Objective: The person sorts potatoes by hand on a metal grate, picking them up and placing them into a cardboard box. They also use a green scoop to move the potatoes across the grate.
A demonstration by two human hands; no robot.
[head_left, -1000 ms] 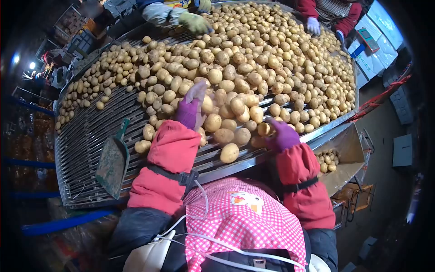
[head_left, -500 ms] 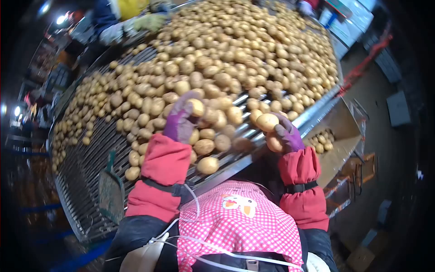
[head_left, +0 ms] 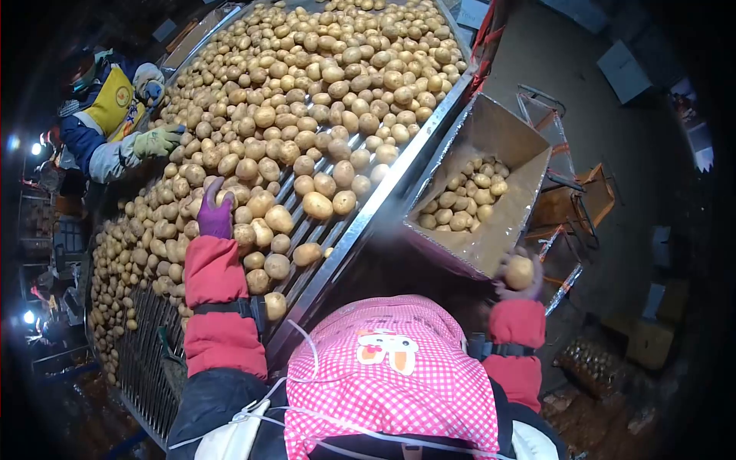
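Note:
My right hand (head_left: 529, 287), in a purple-grey glove, is closed around a potato (head_left: 519, 271) beside the near right corner of a cardboard box (head_left: 512, 157). Motion blurs its fingers a little. On the left, my purple-gloved left hand (head_left: 216, 215) reaches into the heap of potatoes (head_left: 261, 115) on a slatted metal table (head_left: 157, 337). Its thumb and a finger stand apart, touching potatoes, with none clearly gripped. Several potatoes (head_left: 461, 199) lie inside the box, which stands beyond the table's raised metal edge (head_left: 383, 188).
Across the table, a person in a yellow apron (head_left: 115, 100) rests a gloved hand (head_left: 157, 142) at the potatoes. A green-handled scoop (head_left: 170, 353) lies partly hidden by my left arm. Metal-framed stands (head_left: 579, 203) are right of the box, with white boxes (head_left: 622, 73) farther off.
The view has turned right, bringing the box closer to the middle. My right hand has carried a potato from the table edge to the box's side. My left hand has moved away over the heap.

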